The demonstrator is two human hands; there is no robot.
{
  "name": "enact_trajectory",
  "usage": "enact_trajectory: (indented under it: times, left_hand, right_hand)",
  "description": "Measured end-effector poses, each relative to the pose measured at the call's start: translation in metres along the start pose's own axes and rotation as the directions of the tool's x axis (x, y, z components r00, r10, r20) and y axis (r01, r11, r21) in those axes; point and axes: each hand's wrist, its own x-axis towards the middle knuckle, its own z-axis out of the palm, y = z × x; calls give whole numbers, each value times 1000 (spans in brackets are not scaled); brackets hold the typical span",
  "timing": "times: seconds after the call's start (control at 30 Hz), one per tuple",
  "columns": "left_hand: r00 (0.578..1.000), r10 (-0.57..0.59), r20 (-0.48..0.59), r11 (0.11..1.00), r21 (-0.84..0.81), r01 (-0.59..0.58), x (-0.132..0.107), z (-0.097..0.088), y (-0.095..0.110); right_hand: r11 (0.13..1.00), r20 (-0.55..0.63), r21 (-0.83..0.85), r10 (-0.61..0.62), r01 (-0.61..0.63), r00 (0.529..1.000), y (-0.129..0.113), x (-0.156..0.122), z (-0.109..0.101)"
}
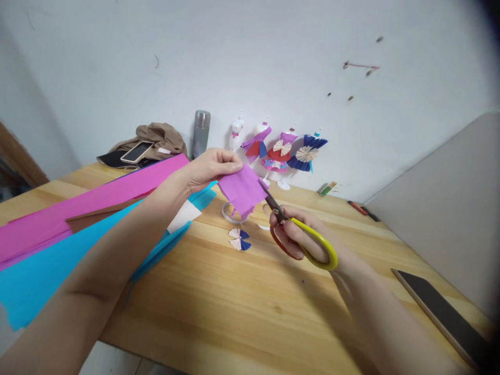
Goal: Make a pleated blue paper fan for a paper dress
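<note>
My left hand (pixel 216 166) pinches the top left corner of a small purple piece of crepe paper (pixel 244 190), holding it above the table. In my right hand (pixel 299 237) is a pair of scissors (pixel 316 247) with one yellow and one red handle loop. Their dark blades reach the right edge of the paper; whether they cut into it I cannot tell. Below the paper lies a roll of white tape (pixel 226 214), partly covered by it. A small pleated bow (pixel 239 239) in cream and dark blue lies nearer me on the wood.
Several small dress forms, some in paper outfits (pixel 307 153), stand along the wall. Pink (pixel 148 179) and blue paper sheets (pixel 74 250) lie at left, near a phone (pixel 136 152), brown cloth (pixel 164 136) and a flask (pixel 201 134). A dark tablet-like slab (pixel 441 312) lies at right.
</note>
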Motion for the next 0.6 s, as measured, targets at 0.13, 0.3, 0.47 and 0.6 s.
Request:
enact_trajectory:
  times: [0.13, 0.3, 0.47, 0.6]
  left_hand:
    - [999, 33, 11, 999, 40, -34, 0, -1, 0]
    - [999, 43, 14, 999, 30, -44, -2, 0, 1]
    - [999, 18, 27, 1000, 23, -18, -2, 3, -1]
    - [999, -2, 36, 1000, 23, 2, -1, 5, -3]
  right_hand:
    - [1000, 51, 3, -23, 22, 998, -1, -1, 1]
    - [999, 91, -1, -54, 54, 994, -2, 0, 1]
    - [999, 83, -9, -48, 49, 995, -2, -1, 2]
    - [999, 84, 5, -43, 43, 996, -4, 0, 5]
